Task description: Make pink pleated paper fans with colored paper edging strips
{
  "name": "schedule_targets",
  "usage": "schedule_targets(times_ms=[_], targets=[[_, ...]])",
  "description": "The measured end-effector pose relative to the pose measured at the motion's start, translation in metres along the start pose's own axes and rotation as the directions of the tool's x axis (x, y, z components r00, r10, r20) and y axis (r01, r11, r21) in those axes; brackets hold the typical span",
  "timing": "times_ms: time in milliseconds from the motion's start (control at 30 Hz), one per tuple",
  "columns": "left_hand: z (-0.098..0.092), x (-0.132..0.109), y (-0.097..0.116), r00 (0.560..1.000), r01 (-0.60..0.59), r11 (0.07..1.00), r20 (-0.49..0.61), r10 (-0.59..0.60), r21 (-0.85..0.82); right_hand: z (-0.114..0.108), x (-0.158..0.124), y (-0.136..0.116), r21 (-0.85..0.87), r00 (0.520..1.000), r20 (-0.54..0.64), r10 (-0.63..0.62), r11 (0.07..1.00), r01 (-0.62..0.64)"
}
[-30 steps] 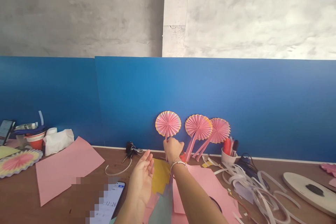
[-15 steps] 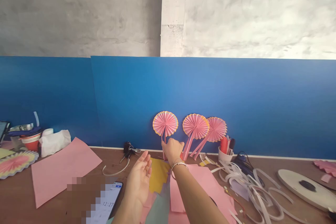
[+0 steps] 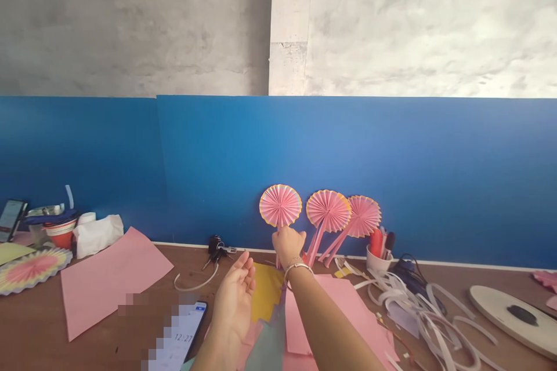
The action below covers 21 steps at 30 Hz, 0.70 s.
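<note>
My right hand [image 3: 289, 245] is closed around the stick of a round pleated paper fan [image 3: 281, 205], pink with a yellow edge. The fan is upright against the blue partition, and my fist hides much of its stick. To the right, a second pink paper fan [image 3: 328, 210] leans on the partition, overlapping a third fan [image 3: 364, 216]. Palm turned sideways, my left hand [image 3: 237, 295] is open and holds nothing, its fingers slightly curled. Below it lie a yellow paper sheet [image 3: 265, 290] and a phone [image 3: 178, 336]. Pink sheets [image 3: 335, 307] lie under my right forearm.
Keys [image 3: 217, 250] lie near the partition [image 3: 217, 156]. Curled white strips [image 3: 429, 324], a cup [image 3: 378, 259] of pens and a pale oval board [image 3: 513, 316] are at right. At left are a large pink sheet [image 3: 115, 284], an open pleated fan [image 3: 32, 271] and a red cup [image 3: 61, 235].
The view has shifted slightly, so the scene sits a little further right. My right fist now covers more of the fan's stick. My left hand stays open in much the same pose.
</note>
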<state>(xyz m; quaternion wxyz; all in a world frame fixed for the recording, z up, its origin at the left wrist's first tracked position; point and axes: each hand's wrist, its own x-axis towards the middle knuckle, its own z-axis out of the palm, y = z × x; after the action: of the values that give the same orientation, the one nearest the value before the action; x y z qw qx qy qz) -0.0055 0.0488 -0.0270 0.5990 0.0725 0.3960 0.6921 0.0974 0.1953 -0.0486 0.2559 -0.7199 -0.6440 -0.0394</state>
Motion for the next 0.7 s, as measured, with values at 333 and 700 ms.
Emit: schedule_targets(times_ms=[333,700], targets=[[0.002,-0.002,-0.001,1.000,0.002,1.000,-0.030,-0.002,0.008,-0.002,-0.003,0.005,-0.016,0.997,0.055,0.045,0.999,-0.044],[-0.002,0.004,-0.010,0.997,-0.051,0.980,0.067,0.038,0.193,-0.036,-0.011,0.029,0.026,0.998,0.064,-0.006,1.000,0.004]])
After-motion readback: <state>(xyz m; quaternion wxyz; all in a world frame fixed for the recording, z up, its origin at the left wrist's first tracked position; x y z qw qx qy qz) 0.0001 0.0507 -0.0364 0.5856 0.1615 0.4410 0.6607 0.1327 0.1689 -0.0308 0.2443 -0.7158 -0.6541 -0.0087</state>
